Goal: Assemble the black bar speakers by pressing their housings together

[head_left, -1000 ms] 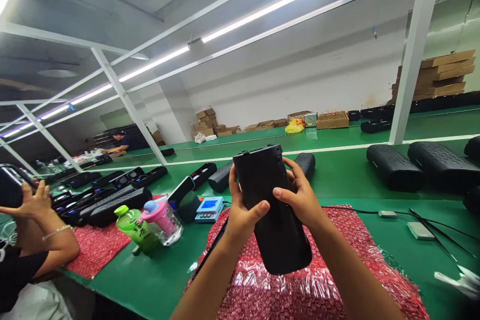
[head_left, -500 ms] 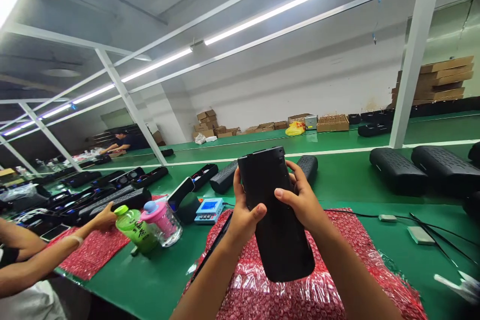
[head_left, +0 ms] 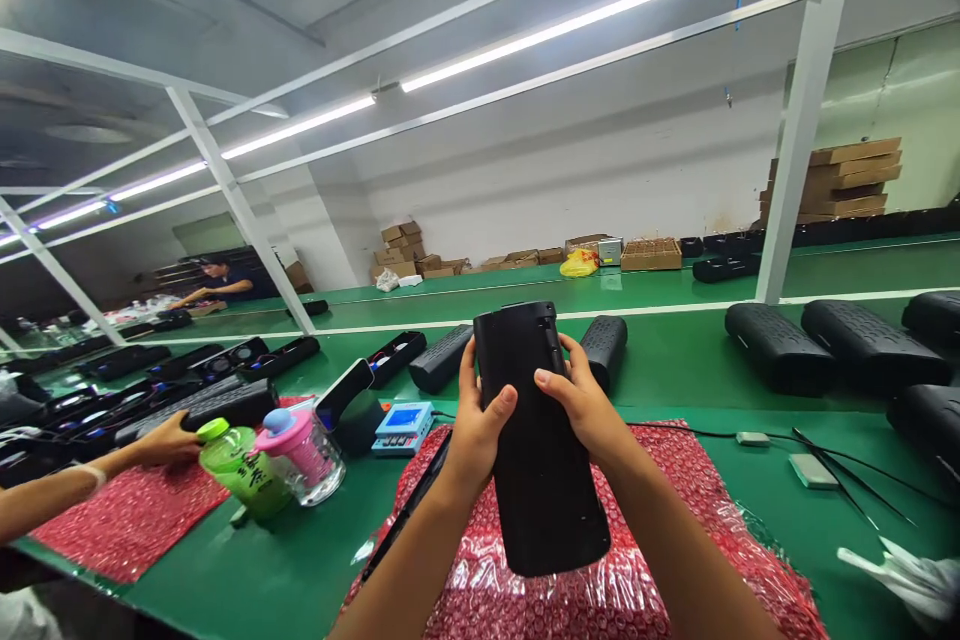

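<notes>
Between both hands I hold a long black speaker housing (head_left: pixel 544 490), tilted upright with its smooth side toward me. My left hand (head_left: pixel 480 430) grips its left edge, thumb on the face. My right hand (head_left: pixel 589 410) wraps the right edge near the upper end, its thumb also on the face. The fingers behind the housing are partly hidden. Below it lies a sheet of red bubble wrap (head_left: pixel 555 610). A long dark part (head_left: pixel 409 515) rests on the wrap's left side, partly covered by my left forearm.
Left of the wrap are a small blue meter (head_left: pixel 405 427), a clear cup with pink lid (head_left: pixel 304 455) and a green bottle (head_left: pixel 244 470). A co-worker's hand (head_left: pixel 169 440) reaches beside it. Black speakers (head_left: pixel 776 345) stand at right, near cables and tweezers (head_left: pixel 832 475).
The view has shifted slightly, so the surroundings sit further left. The housing stays in both hands at nearly the same tilt. The co-worker's hand now touches a black speaker.
</notes>
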Tool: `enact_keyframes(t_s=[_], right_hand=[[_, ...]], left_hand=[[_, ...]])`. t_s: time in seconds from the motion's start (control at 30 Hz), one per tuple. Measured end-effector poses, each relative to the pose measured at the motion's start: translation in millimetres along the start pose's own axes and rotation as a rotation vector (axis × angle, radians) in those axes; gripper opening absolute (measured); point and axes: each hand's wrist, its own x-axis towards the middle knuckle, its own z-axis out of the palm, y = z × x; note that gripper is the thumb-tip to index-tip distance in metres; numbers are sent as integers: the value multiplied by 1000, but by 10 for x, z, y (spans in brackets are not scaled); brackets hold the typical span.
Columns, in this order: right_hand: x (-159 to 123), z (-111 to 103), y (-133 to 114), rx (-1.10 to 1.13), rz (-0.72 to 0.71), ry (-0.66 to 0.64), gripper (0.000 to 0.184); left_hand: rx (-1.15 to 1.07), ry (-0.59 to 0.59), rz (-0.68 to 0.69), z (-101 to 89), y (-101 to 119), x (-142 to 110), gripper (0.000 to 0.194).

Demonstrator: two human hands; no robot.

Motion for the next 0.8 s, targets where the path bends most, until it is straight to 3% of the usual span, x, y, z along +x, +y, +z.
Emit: enact_keyframes(t_s=[0.37, 0.8], right_hand=[[74, -67, 45, -17, 63, 25, 69], [30, -86, -62, 3, 49, 38, 70]], left_hand=[[-20, 93, -68, 60, 64, 21, 82], [-27, 51, -40, 34, 14, 29, 88]])
